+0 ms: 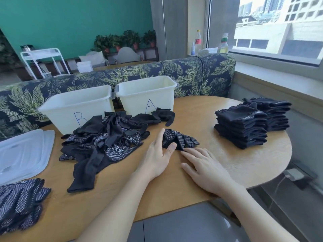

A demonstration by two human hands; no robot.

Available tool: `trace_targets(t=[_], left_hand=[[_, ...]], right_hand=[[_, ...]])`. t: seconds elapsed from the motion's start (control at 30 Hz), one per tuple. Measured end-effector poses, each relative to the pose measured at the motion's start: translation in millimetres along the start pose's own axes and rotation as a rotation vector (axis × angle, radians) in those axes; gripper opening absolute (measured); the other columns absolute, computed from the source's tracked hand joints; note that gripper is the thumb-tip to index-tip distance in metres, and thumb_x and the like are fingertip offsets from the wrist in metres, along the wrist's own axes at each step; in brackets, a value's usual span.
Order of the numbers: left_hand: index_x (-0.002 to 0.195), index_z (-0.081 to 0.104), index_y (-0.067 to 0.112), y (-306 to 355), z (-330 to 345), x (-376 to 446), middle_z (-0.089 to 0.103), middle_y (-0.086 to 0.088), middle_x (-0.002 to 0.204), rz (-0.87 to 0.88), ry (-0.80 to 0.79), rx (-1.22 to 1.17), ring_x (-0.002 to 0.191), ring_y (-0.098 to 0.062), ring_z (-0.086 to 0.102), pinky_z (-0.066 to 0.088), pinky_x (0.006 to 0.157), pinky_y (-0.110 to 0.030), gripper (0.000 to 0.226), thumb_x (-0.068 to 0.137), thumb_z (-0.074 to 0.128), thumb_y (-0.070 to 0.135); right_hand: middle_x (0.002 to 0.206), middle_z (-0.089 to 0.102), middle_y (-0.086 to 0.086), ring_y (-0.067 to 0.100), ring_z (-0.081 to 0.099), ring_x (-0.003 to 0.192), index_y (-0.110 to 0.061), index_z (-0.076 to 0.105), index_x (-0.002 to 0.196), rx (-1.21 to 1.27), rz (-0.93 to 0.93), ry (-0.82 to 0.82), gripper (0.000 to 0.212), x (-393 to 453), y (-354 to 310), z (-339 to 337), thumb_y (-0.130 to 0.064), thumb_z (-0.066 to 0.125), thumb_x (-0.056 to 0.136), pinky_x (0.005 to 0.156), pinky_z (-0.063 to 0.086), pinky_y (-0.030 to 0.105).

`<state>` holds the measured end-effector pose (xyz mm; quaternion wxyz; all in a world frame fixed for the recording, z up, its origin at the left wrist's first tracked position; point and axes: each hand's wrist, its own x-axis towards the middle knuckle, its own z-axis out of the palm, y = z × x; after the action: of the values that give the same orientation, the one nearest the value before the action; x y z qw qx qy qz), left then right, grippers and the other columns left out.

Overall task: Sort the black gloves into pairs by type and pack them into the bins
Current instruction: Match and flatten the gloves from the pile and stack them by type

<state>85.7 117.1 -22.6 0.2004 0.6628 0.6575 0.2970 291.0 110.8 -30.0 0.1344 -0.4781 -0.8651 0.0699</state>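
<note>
A folded dotted black glove pair (181, 139) lies mid-table. My left hand (158, 154) touches its left edge, thumb laid on the fabric, fingers straight. My right hand (204, 165) lies flat on the table, fingertips at the pair's near edge. A loose heap of plain and dotted black gloves (108, 138) sits to the left. Behind stand two white bins, marked B (78, 109) and A (148, 95); their insides are mostly hidden. Stacked plain gloves (244, 126) sit at right, stacked dotted gloves (19, 201) at near left.
Clear plastic lids (22, 154) lie at the left edge. The round wooden table (227, 165) ends close on the right and near side. A leaf-patterned sofa back (192, 72) runs behind the bins, with a window sill (279, 74) to the right.
</note>
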Motion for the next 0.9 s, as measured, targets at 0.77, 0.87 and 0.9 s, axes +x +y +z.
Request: trace_targets(t=[0.77, 0.87, 0.9], left_hand=[[0.118, 0.075, 0.028, -1, -7, -57, 0.064, 0.023, 0.113, -0.001, 0.318, -0.081, 0.107, 0.002, 0.059, 0.046, 0.102, -0.023, 0.028, 0.091, 0.076, 0.022], [0.108, 0.078, 0.031, 3, -7, -57, 0.066, 0.025, 0.105, 0.007, 0.353, -0.167, 0.095, 0.002, 0.064, 0.049, 0.088, -0.014, 0.028, 0.082, 0.084, 0.023], [0.104, 0.079, 0.030, 3, -7, -57, 0.068, 0.022, 0.101, 0.013, 0.369, -0.193, 0.091, 0.000, 0.066, 0.050, 0.085, -0.014, 0.026, 0.080, 0.086, 0.022]], right_hand=[[0.085, 0.067, -0.014, 0.001, 0.058, 0.085, -0.031, 0.066, 0.099, 0.699, 0.086, 0.389, 0.021, 6, -5, -13, -0.024, 0.080, 0.085, 0.077, 0.040, 0.008], [0.083, 0.065, -0.019, -0.004, 0.056, 0.086, -0.027, 0.075, 0.099, 0.687, 0.050, 0.420, 0.014, 11, -7, -16, -0.020, 0.078, 0.088, 0.077, 0.038, 0.006], [0.084, 0.065, -0.020, -0.003, 0.057, 0.085, -0.026, 0.077, 0.098, 0.699, 0.043, 0.431, 0.012, 13, -8, -16, -0.020, 0.078, 0.088, 0.077, 0.039, 0.007]])
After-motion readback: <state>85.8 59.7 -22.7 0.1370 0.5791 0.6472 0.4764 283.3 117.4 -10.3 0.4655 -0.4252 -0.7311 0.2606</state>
